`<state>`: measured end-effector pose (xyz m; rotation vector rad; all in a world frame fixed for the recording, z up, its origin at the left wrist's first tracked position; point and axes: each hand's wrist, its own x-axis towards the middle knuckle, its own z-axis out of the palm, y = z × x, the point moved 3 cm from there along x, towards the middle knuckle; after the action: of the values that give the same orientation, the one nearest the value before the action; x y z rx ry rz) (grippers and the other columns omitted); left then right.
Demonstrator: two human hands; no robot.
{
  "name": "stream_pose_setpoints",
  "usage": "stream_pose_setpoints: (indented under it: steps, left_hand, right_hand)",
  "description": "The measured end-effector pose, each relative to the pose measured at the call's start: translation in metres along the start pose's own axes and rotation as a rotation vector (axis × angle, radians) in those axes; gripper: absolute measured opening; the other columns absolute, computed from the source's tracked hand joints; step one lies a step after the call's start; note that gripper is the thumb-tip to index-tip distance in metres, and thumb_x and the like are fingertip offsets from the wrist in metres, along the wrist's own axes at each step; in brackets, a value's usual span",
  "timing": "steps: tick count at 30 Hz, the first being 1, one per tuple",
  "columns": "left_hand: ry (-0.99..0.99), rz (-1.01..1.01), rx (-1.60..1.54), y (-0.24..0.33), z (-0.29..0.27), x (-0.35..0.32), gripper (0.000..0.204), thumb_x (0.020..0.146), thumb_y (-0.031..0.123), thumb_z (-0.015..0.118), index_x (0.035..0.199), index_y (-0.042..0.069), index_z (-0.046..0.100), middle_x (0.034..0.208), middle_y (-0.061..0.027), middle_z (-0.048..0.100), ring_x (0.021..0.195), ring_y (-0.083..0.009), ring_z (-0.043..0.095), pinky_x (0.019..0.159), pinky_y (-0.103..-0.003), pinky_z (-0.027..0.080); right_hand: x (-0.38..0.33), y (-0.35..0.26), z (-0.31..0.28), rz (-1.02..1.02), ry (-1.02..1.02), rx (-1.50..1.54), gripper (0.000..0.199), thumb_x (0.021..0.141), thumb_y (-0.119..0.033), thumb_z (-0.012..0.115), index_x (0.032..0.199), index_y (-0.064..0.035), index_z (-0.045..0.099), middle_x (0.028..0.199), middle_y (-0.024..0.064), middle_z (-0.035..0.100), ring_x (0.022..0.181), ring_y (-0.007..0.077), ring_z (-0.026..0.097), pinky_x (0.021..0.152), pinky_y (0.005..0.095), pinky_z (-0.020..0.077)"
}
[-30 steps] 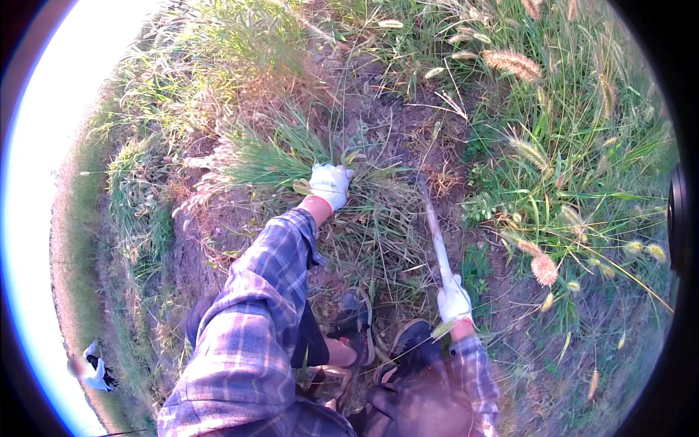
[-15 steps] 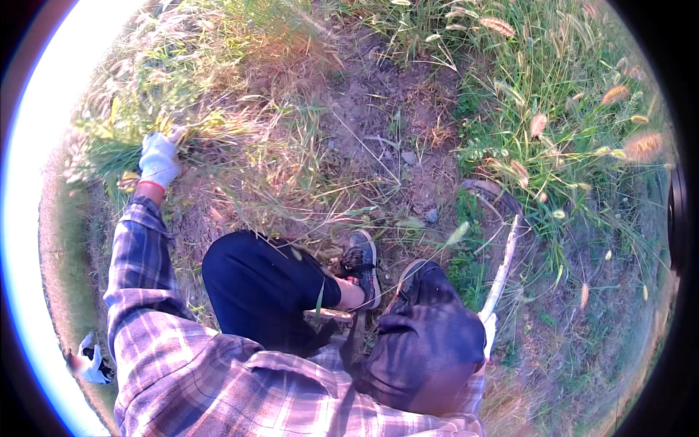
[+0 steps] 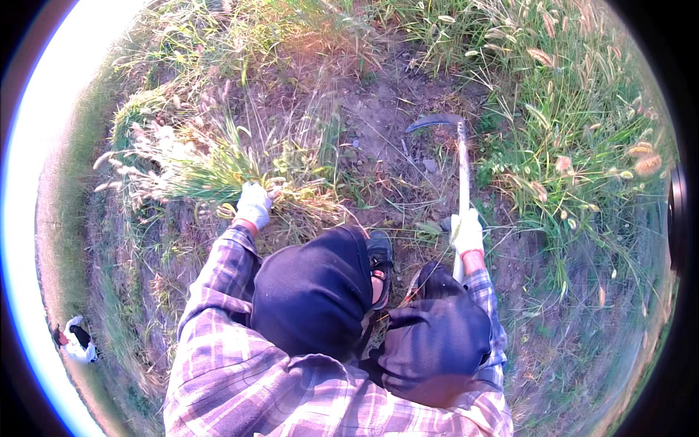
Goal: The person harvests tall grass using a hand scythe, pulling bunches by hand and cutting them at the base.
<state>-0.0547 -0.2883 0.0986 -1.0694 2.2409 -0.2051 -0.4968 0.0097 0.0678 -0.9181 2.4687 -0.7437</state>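
Note:
My left hand [image 3: 254,205], in a white glove, is closed round a bunch of cut grass [image 3: 207,173]. Its feathery seed heads point out to the left, and the stalk ends stick out to the right of my fist. My right hand [image 3: 467,231], also in a white glove, grips the long pale handle of a sickle [image 3: 464,164] beside my right knee. The sickle's dark curved blade [image 3: 435,121] lies at the far end, turned left over bare soil.
Tall green grass with bristly seed heads [image 3: 561,109] stands on the right. More grass [image 3: 284,44] grows at the far side. Brown soil [image 3: 378,109] with stubble lies between. My bent knees [image 3: 313,291] are close in front. Another person [image 3: 76,340] is far off at the left.
My left hand has come in to the right and nearer with the grass bunch. My right hand has come into sight, and the sickle has swung left and away from me.

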Motion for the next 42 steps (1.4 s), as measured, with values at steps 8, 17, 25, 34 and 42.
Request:
stream_pose_setpoints:
  steps: [8,17,25,34,42]
  left_hand:
    - [0.204,0.065,-0.117,0.037,0.106,0.035,0.03,0.09,0.029,0.054,0.107,0.012,0.071,0.101,-0.0074,0.068,0.107,-0.0277,0.058,0.093,-0.042,0.04]
    - [0.294,-0.156,-0.839,0.041,0.106,0.001,0.031,0.092,0.042,0.054,0.115,0.025,0.065,0.112,-0.0108,0.067,0.103,-0.0333,0.058,0.092,-0.048,0.039]
    - [0.354,-0.165,-0.834,0.051,0.013,-0.009,0.05,0.093,0.048,0.051,0.136,0.022,0.052,0.114,-0.0197,0.065,0.109,-0.0419,0.056,0.098,-0.048,0.038]
    - [0.205,-0.187,-0.459,0.055,0.007,-0.02,0.057,0.102,0.046,0.036,0.154,0.026,0.024,0.138,-0.0216,0.049,0.125,-0.0357,0.05,0.11,-0.049,0.032]
    - [0.3,-0.274,-0.618,0.045,0.056,-0.008,0.069,0.093,0.055,0.053,0.152,0.028,0.029,0.138,-0.0191,0.049,0.121,-0.0397,0.048,0.105,-0.047,0.035]
  right_hand:
    - [0.021,-0.078,0.048,0.026,-0.324,0.05,0.034,0.09,-0.027,0.059,0.104,0.0011,0.045,0.088,0.0274,0.067,0.085,0.0438,0.067,0.074,0.0499,0.0539]
    - [-0.009,-0.127,0.04,-0.128,-0.741,-0.009,0.041,0.089,-0.032,0.059,0.111,0.0005,0.045,0.084,0.0248,0.066,0.08,0.0436,0.066,0.072,0.0499,0.0538]
    - [-0.034,-0.175,0.036,-0.467,-0.947,-0.038,0.036,0.087,-0.033,0.061,0.106,-0.0031,0.052,0.097,0.0154,0.061,0.074,0.031,0.064,0.065,0.0421,0.0521]
    - [-0.039,-0.16,0.059,-0.237,-0.575,-0.197,0.038,0.09,-0.031,0.058,0.113,-0.0029,0.046,0.094,0.0257,0.066,0.09,0.046,0.063,0.08,0.053,0.049]
    - [-0.009,-0.134,0.069,0.379,-0.877,0.624,0.018,0.095,-0.031,0.056,0.096,-0.0141,0.05,0.066,-0.0036,0.044,0.046,0.0061,0.04,0.038,0.0254,0.0327]
